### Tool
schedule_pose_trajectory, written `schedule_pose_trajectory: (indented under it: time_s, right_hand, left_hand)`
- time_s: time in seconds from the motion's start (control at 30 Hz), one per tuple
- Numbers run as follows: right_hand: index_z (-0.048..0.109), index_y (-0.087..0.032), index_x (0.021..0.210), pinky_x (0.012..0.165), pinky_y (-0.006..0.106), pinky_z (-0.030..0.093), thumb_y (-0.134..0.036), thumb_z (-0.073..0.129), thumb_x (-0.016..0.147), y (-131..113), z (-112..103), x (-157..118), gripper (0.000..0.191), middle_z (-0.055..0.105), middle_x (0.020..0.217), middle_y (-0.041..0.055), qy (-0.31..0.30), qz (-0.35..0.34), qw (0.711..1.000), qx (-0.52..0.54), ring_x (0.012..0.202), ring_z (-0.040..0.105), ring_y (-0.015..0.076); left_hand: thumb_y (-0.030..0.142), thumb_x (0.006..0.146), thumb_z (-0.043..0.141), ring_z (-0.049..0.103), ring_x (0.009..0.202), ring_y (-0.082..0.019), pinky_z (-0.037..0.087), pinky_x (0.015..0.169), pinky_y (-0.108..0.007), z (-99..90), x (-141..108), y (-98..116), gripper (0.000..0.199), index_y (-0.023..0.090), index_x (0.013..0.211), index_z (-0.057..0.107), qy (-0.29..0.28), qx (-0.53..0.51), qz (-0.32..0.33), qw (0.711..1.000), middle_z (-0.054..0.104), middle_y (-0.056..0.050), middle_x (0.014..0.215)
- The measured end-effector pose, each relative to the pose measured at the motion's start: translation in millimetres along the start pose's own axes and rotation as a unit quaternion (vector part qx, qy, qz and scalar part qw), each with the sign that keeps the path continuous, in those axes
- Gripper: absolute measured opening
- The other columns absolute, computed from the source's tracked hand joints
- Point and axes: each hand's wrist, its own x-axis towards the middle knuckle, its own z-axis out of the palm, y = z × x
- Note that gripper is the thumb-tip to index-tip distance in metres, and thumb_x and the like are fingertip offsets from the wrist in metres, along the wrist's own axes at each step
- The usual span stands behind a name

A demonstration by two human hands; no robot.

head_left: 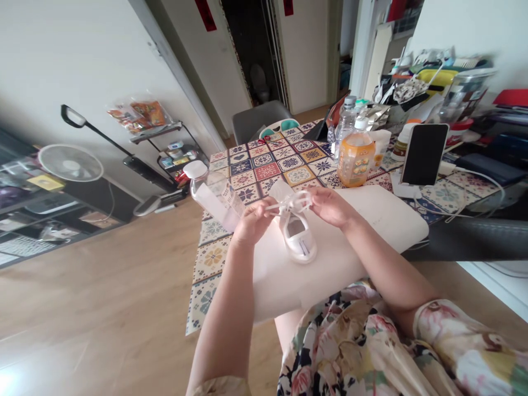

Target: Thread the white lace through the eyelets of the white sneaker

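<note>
A small white shoe [307,250] sits on a pale sheet [367,225] at the table's near edge, its heel towards me. White shoelaces [295,202] are looped at its far end. On the shoe's left, my left hand [256,220] is closed, pinching a lace between thumb and fingers. My right hand [332,206], on the other side, pinches a lace loop at its fingertips. The laces between the hands look slightly blurred, so I cannot tell whether they are knotted.
A clear jug with a white lid [196,170] stands left of my left hand. Beyond my right hand are an orange-labelled bottle [357,159], a clear bottle [345,121] and a phone on a stand [424,154] with a white cable. A grey chair [262,113] faces the patterned tablecloth [268,170].
</note>
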Motion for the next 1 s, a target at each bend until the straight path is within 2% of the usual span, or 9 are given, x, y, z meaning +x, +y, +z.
schedule_pose_trajectory:
  time_s: [0.2, 0.33, 0.47, 0.57, 0.6, 0.67, 0.77, 0.87, 1.0]
  right_hand:
    - [0.054, -0.023, 0.065, 0.070, 0.029, 0.048, -0.045, 0.081, 0.070, -14.2, -6.5, -1.6, 0.035, 0.045, 0.067, -0.0029, 0.072, -0.068, 0.985, 0.140, 0.069, 0.049, 0.0131]
    - [0.052, -0.025, 0.073, 0.053, 0.023, 0.045, -0.041, 0.071, 0.081, -21.5, -21.7, 3.0, 0.026, 0.038, 0.062, -0.0059, 0.165, -0.122, 0.968, 0.143, 0.052, 0.036, 0.0092]
    - [0.055, -0.023, 0.076, 0.036, 0.020, 0.023, -0.044, 0.072, 0.080, -13.5, -22.2, 7.6, 0.026, 0.036, 0.054, -0.0086, 0.211, -0.103, 0.970, 0.063, 0.041, 0.021, 0.0060]
    - [0.059, -0.022, 0.073, 0.038, 0.021, 0.021, -0.047, 0.074, 0.075, -0.9, -6.5, 4.9, 0.030, 0.040, 0.049, -0.0082, 0.220, -0.088, 0.969, -0.065, 0.040, 0.025, 0.0058]
    - [0.061, -0.021, 0.073, 0.040, 0.022, 0.025, -0.047, 0.074, 0.076, 3.0, -0.2, 2.7, 0.029, 0.046, 0.051, -0.0064, 0.214, -0.091, 0.964, -0.127, 0.042, 0.033, 0.0068]
    - [0.064, -0.020, 0.073, 0.048, 0.023, 0.036, -0.042, 0.070, 0.080, 9.1, 10.6, -2.5, 0.024, 0.056, 0.058, -0.0023, 0.147, -0.110, 0.948, -0.260, 0.050, 0.046, 0.0094]
    - [0.066, -0.019, 0.078, 0.055, 0.025, 0.040, -0.034, 0.063, 0.085, 13.2, 18.8, -9.1, 0.016, 0.060, 0.065, 0.0006, 0.045, -0.178, 0.893, -0.410, 0.056, 0.050, 0.0112]
    - [0.066, -0.020, 0.085, 0.055, 0.024, 0.040, -0.032, 0.061, 0.087, 13.3, 19.6, -11.5, 0.013, 0.062, 0.070, 0.0016, 0.009, -0.214, 0.863, -0.457, 0.057, 0.050, 0.0112]
    - [0.064, -0.019, 0.081, 0.062, 0.026, 0.043, -0.034, 0.055, 0.092, 11.5, 19.1, -11.2, 0.020, 0.063, 0.073, 0.0028, 0.022, -0.217, 0.878, -0.426, 0.064, 0.054, 0.0127]
  left_hand:
    - [0.047, 0.065, 0.082, 0.048, 0.064, -0.010, 0.049, 0.065, -0.026, -1.9, -3.5, 11.3, 0.048, 0.017, 0.054, 0.045, 0.101, -0.146, 0.121, 0.977, 0.045, 0.002, 0.067]
    - [0.038, 0.064, 0.086, 0.045, 0.059, -0.006, 0.049, 0.063, -0.019, -2.8, -4.9, 15.9, 0.039, 0.019, 0.060, 0.051, 0.110, -0.174, 0.193, 0.959, 0.039, 0.005, 0.064]
    - [0.035, 0.060, 0.088, 0.039, 0.046, -0.004, 0.040, 0.047, -0.018, -0.4, -5.1, 10.9, 0.033, 0.018, 0.058, 0.060, 0.034, -0.059, 0.137, 0.988, 0.040, 0.006, 0.053]
    - [0.032, 0.061, 0.087, 0.045, 0.044, -0.005, 0.035, 0.043, -0.018, 7.2, -4.4, 1.7, 0.024, 0.017, 0.075, 0.073, 0.004, 0.071, 0.035, 0.997, 0.053, 0.003, 0.054]
    - [0.032, 0.061, 0.087, 0.046, 0.044, -0.005, 0.033, 0.042, -0.018, 10.4, -3.9, -1.8, 0.032, 0.017, 0.086, 0.075, 0.002, 0.101, -0.003, 0.995, 0.056, 0.002, 0.056]
    - [0.034, 0.060, 0.087, 0.046, 0.044, -0.005, 0.031, 0.041, -0.018, 16.3, -2.9, -8.6, 0.046, 0.016, 0.100, 0.074, 0.009, 0.140, -0.046, 0.989, 0.060, 0.001, 0.058]
    - [0.040, 0.063, 0.085, 0.048, 0.044, -0.006, 0.033, 0.042, -0.019, 21.9, -1.8, -15.4, 0.038, 0.014, 0.089, 0.075, 0.051, 0.159, -0.031, 0.985, 0.061, 0.001, 0.057]
    - [0.040, 0.059, 0.087, 0.049, 0.044, -0.007, 0.034, 0.042, -0.020, 24.4, -1.7, -16.2, 0.032, 0.014, 0.071, 0.071, 0.090, 0.166, -0.005, 0.982, 0.061, 0.000, 0.054]
    - [0.035, 0.061, 0.086, 0.053, 0.050, -0.008, 0.041, 0.048, -0.020, 25.5, -2.6, -12.7, 0.028, 0.015, 0.069, 0.069, 0.068, 0.189, 0.010, 0.980, 0.064, 0.000, 0.060]
